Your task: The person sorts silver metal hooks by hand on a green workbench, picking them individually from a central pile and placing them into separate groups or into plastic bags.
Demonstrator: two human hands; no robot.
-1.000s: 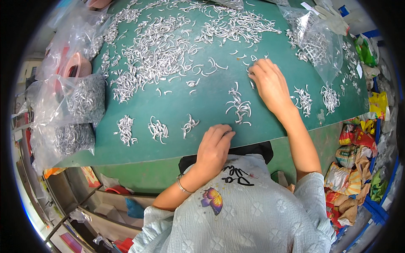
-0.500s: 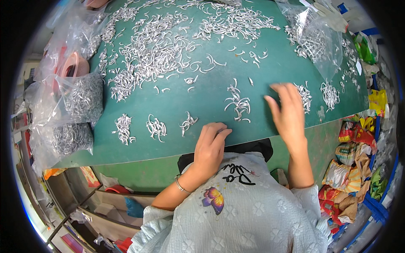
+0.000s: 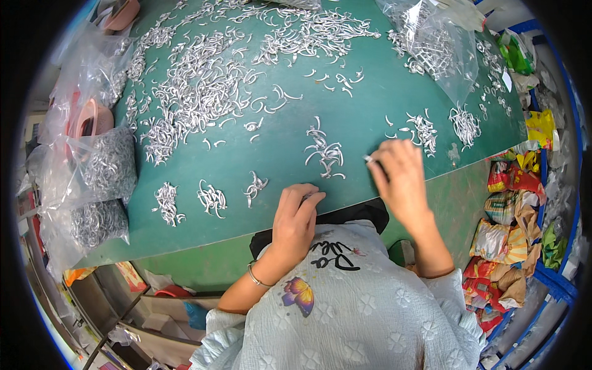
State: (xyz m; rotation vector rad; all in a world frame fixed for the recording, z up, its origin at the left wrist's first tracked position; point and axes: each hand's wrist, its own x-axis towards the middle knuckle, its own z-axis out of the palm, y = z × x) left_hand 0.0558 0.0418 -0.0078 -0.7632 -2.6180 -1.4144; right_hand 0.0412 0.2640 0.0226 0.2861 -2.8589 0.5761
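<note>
My right hand [image 3: 399, 179] hovers over the near right part of the green table. Its thumb and fingertips pinch a small silver metal piece [image 3: 368, 158], mostly hidden. By the table's front edge my left hand [image 3: 296, 216] rests with its fingers curled together; what they hold, if anything, is hidden. Between and beyond the hands lies a loose cluster of curved silver pieces [image 3: 324, 151]. Left of my left hand are three small piles: a sparse one [image 3: 254, 188], a middle one [image 3: 211, 198] and a denser one [image 3: 166, 203]. Past my right hand are two more piles [image 3: 424, 132] [image 3: 465, 126].
A large heap of silver pieces [image 3: 203, 86] spreads over the far left of the green table [image 3: 283, 145]. Filled clear bags [image 3: 108, 163] and a pink basket [image 3: 94, 118] line the left edge. Another clear bag [image 3: 435, 52] lies far right. Colourful packages [image 3: 493, 240] stand beyond the right edge.
My right hand has moved left and closed its fingertips on a small silver piece. The lone piece that lay ahead of it is gone from the table. The view has shifted slightly.
</note>
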